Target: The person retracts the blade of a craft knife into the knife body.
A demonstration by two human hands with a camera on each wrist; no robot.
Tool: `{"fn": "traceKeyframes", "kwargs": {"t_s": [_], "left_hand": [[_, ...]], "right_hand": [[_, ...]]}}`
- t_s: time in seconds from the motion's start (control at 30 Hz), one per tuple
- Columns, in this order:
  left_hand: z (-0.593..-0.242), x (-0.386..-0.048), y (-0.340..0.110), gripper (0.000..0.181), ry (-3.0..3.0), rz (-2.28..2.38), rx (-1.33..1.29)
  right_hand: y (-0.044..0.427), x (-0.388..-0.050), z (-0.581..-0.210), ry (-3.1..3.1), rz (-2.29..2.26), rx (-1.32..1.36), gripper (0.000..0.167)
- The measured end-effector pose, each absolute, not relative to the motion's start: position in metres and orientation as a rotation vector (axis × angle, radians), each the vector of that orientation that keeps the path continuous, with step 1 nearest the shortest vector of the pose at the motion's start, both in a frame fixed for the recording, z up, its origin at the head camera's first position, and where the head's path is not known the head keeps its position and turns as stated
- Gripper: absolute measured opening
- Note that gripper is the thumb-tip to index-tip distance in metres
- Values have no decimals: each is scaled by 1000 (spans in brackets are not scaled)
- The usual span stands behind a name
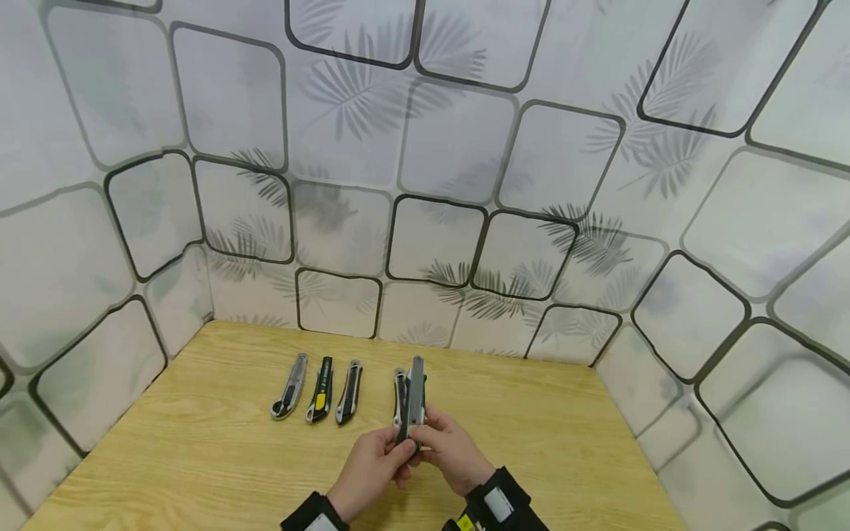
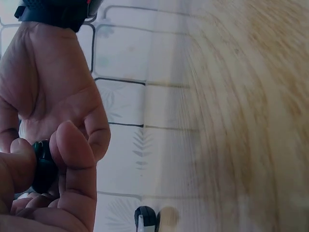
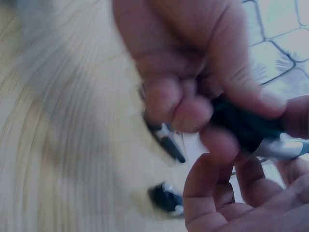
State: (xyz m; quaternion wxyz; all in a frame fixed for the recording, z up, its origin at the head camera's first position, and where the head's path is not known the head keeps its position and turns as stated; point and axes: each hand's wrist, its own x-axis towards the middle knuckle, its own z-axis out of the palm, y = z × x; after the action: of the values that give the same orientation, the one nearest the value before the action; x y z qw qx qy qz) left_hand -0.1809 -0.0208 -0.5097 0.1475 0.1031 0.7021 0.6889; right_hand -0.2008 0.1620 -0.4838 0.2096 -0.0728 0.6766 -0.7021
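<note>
A grey utility knife (image 1: 416, 391) is held up between both hands, its slim end pointing away from the person. My left hand (image 1: 372, 461) pinches the near end between thumb and fingers. From the other side, my right hand (image 1: 458, 453) grips the same knife with its thumb on top. Both wrist views show a dark green-black handle end (image 2: 44, 169) among the fingers, which cover much of it. Just behind and left of the held knife, another utility knife (image 1: 399, 391) lies on the table, partly hidden.
Left of the hands, a grey utility knife (image 1: 290, 387), a black one with a yellow slider (image 1: 322, 391) and a silver-and-black one (image 1: 348, 393) lie side by side. The wooden table (image 1: 199, 457) meets a patterned curtain (image 1: 345, 243) at the back and sides.
</note>
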Motion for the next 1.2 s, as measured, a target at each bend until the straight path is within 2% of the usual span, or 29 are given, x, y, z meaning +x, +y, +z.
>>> {"fn": "traceKeyframes", "kwargs": {"t_s": [0.1,0.4,0.83,1.2], "left_hand": [[-509,-183,-22,30,2046,1952,287],[-518,-178,-25,31,2109,1839,321],[-525,-174,-34,37,2049,1664,340],[-522,-173,-32,34,2057,1650,314]], "right_hand": [[166,-200,-492,1889,-1940,-169,44],[180,-201,-502,1949,-1909,-59,46],[229,-260,-518,2460,-1672,242,41],[239,-280,-532,2716,-1373,241,27]]}}
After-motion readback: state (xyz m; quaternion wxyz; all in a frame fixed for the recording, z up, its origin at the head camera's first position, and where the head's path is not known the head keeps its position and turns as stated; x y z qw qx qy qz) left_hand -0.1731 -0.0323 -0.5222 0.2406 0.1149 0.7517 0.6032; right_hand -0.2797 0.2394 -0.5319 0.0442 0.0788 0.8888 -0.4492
